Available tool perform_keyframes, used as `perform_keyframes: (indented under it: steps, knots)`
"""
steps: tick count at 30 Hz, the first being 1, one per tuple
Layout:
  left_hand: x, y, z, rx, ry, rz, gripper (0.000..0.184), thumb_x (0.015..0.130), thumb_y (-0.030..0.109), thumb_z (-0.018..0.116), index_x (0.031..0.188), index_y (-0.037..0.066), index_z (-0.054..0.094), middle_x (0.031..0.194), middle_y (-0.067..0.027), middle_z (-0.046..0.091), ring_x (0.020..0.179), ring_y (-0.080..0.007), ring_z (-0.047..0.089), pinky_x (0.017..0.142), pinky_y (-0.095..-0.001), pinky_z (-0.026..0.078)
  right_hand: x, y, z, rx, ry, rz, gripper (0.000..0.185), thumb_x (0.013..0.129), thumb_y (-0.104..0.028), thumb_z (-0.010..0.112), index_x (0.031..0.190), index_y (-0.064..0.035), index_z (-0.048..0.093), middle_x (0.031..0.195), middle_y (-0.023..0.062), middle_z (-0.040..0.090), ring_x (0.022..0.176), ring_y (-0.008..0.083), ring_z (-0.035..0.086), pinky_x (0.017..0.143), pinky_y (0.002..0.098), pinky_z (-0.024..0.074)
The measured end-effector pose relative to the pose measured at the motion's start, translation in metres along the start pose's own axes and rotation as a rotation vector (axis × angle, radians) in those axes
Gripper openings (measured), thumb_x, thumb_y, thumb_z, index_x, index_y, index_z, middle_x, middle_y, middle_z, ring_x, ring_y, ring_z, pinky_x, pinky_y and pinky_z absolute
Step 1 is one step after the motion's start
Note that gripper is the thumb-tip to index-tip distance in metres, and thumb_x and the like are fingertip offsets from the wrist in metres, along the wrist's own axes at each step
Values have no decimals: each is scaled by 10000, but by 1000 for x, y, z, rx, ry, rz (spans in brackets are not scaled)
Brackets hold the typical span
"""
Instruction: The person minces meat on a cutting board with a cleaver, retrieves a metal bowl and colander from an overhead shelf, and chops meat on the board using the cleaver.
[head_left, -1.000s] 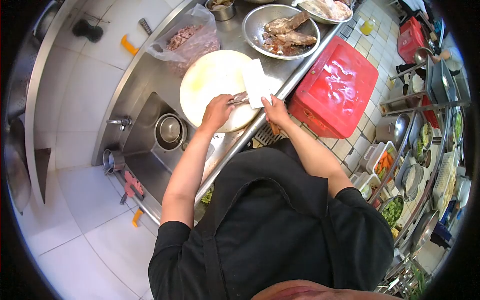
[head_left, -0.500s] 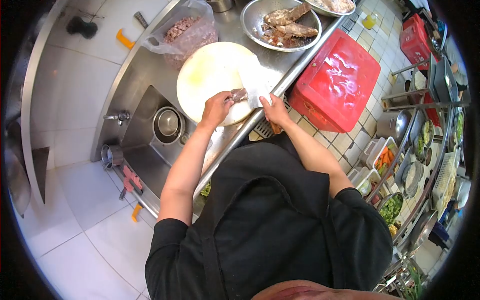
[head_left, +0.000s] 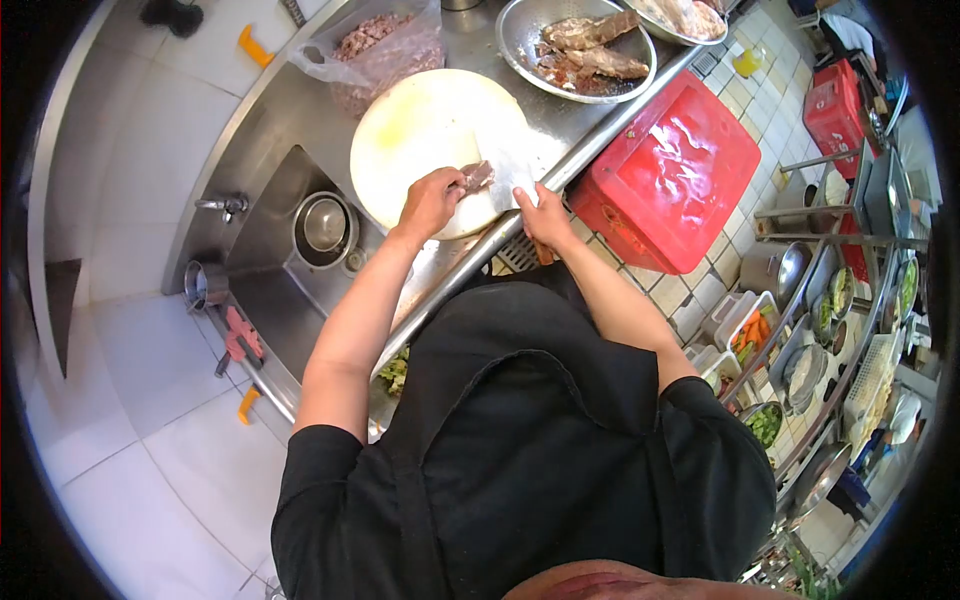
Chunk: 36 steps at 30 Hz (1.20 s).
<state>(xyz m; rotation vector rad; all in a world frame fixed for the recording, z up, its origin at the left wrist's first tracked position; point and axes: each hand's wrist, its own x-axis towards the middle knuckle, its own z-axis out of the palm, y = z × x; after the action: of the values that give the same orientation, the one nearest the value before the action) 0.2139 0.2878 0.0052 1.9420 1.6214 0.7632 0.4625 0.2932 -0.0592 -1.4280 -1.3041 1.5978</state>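
Note:
On a round, pale cutting board (head_left: pixel 400 135), my left hand (head_left: pixel 430 205) is closed round a piece of brownish meat (head_left: pixel 477 176), its far end poking out past the fingers. My right hand (head_left: pixel 543 214) grips a cleaver, with a bit of its wooden handle (head_left: pixel 543 252) showing below the fist. The broad, shiny blade (head_left: pixel 508 178) is over the right part of the board, close beside the meat. Glare washes out part of the blade, so whether it touches the meat I cannot tell.
Behind the board are a plastic bag of minced meat (head_left: pixel 375 45) and a steel colander (head_left: pixel 515 45) with large meat pieces. A sink (head_left: pixel 265 235) lies left, holding metal bowls. A red lidded bin (head_left: pixel 690 150) stands right of the counter edge; shelves of vegetables are farther right.
The whole view has shifted and turned slightly. My left hand still holds the meat, and the cleaver has moved a little beside it, its blade changing angle.

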Motion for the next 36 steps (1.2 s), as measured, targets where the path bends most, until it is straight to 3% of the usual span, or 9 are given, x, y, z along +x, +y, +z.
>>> perform_keyframes:
  steps: [5, 7, 10, 17, 20, 24, 32, 36]
  knots:
    - [1, 8, -2, 16, -14, -109, 164, 884, 47, 757, 1044, 34, 723, 1078, -155, 750, 985, -371, 716, 896, -434, 568, -32, 6, -14, -52, -38, -50, 329, 1102, -321, 608, 1193, -6, 637, 620, 11, 552, 446, 112, 501, 435, 311, 410]
    - [3, 5, -4, 23, -24, -87, 154, 881, 47, 762, 1030, 37, 722, 1074, -151, 750, 986, -367, 717, 884, -437, 565, -51, 1, -24, -175, -101, 60, 362, 1073, -309, 636, 1243, 6, 688, 766, 97, 703, 585, 176, 655, 578, 354, 517]
    - [2, 4, -6, -6, -25, -55, 145, 880, 47, 765, 1017, 38, 718, 1070, -145, 749, 984, -365, 715, 875, -436, 562, -43, 17, -27, -239, -77, -40, 393, 1057, -331, 644, 1241, 13, 693, 987, 187, 766, 900, 266, 734, 828, 402, 555]
    - [1, 3, -3, -1, -24, -56, 135, 886, 45, 758, 1013, 30, 714, 1087, -144, 740, 1001, -364, 705, 897, -433, 554, 0, -14, -8, -312, -58, -57, 426, 1047, -355, 646, 1276, 1, 691, 1168, 265, 748, 1126, 394, 718, 971, 436, 537]
    - [-7, 1, -2, -27, 71, 16, 143, 908, 70, 754, 1044, 29, 747, 1163, -156, 727, 1070, -329, 711, 936, -402, 565, 2, -21, -7, -362, -24, -190, 440, 1049, -373, 641, 1306, -18, 687, 1193, 244, 749, 1152, 385, 713, 990, 446, 533]
    - [-14, -1, 4, -24, 104, -120, 148, 908, 67, 753, 1049, 22, 762, 1123, -146, 714, 1036, -329, 687, 923, -413, 547, -16, -16, -19, -420, -73, -148, 445, 1047, -371, 644, 1321, -23, 679, 1204, 259, 739, 1157, 401, 705, 988, 454, 532]
    - [-14, -3, 1, -72, 96, -116, 168, 905, 65, 764, 1068, 24, 767, 1073, -142, 744, 970, -305, 721, 887, -382, 578, -19, -28, -26, -474, -176, -120, 502, 1050, -393, 648, 1324, 29, 652, 1185, 285, 734, 1137, 399, 711, 980, 452, 534]
    - [-19, -10, 8, -100, 142, -122, 170, 908, 69, 767, 1070, 20, 774, 1096, -142, 751, 990, -288, 731, 896, -366, 585, -2, -24, -2, -472, -114, -199, 457, 1042, -394, 648, 1264, 5, 673, 1141, 294, 729, 1114, 458, 694, 954, 477, 538]
